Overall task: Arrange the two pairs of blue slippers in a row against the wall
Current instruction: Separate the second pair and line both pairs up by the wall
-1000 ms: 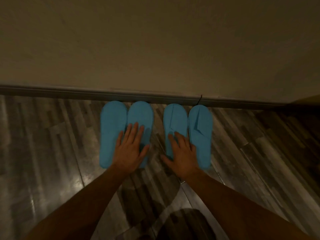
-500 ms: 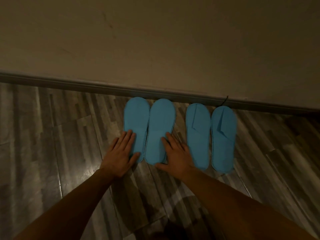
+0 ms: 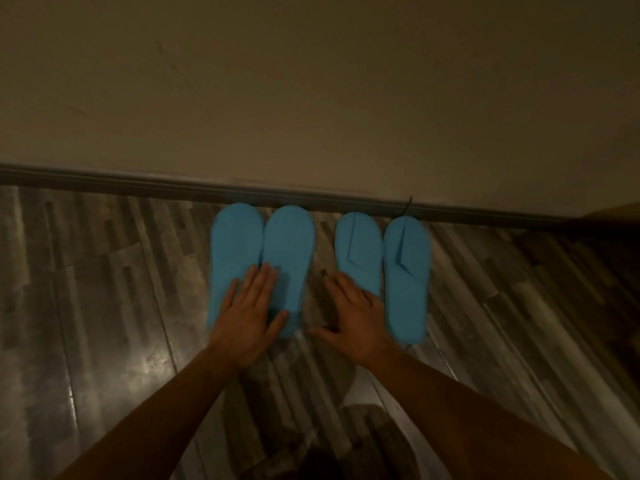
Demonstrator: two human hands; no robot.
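Two pairs of flat blue slippers lie side by side on the wood floor, toes at the baseboard (image 3: 138, 183). The left pair (image 3: 287, 244) has its two slippers touching. The right pair (image 3: 405, 271) stands a small gap away, also touching each other. My left hand (image 3: 249, 313) rests flat, fingers spread, on the heel ends of the left pair. My right hand (image 3: 353, 317) lies flat over the gap and the heel of the right pair's inner slipper. Neither hand grips anything.
A plain beige wall (image 3: 311, 98) rises behind the baseboard. Grey wood-plank floor (image 3: 104, 306) stretches left, right and toward me. A thin dark cord (image 3: 407, 206) hangs at the baseboard above the rightmost slipper. The light is dim.
Half a second ago my hands flanked the left pair. Now my left hand lies on top of that pair and my right hand has moved right, onto the right pair's inner slipper.
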